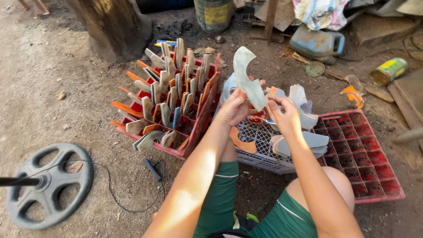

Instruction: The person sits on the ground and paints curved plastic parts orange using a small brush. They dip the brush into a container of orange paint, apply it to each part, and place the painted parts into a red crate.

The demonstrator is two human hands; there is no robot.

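Both hands hold up one curved grey sole-shaped piece (pixel 246 79) above a white lattice crate (pixel 260 154). My left hand (pixel 232 108) grips its lower left edge. My right hand (pixel 284 115) pinches its lower right tip. More grey and orange curved pieces (pixel 304 141) lie piled in the white crate under my hands. To the left, a red divided crate (pixel 194 132) holds several similar pieces (pixel 172 94) standing upright in its cells.
A second red divided crate (pixel 370 163) lies to the right with bare cells. A grey wheel-shaped stand base (pixel 48 185) with a black cable sits lower left. A tree trunk (pixel 114 26), bucket (pixel 213 13), blue jerrycan (pixel 317 42) and tin can (pixel 390 69) stand behind on dirt.
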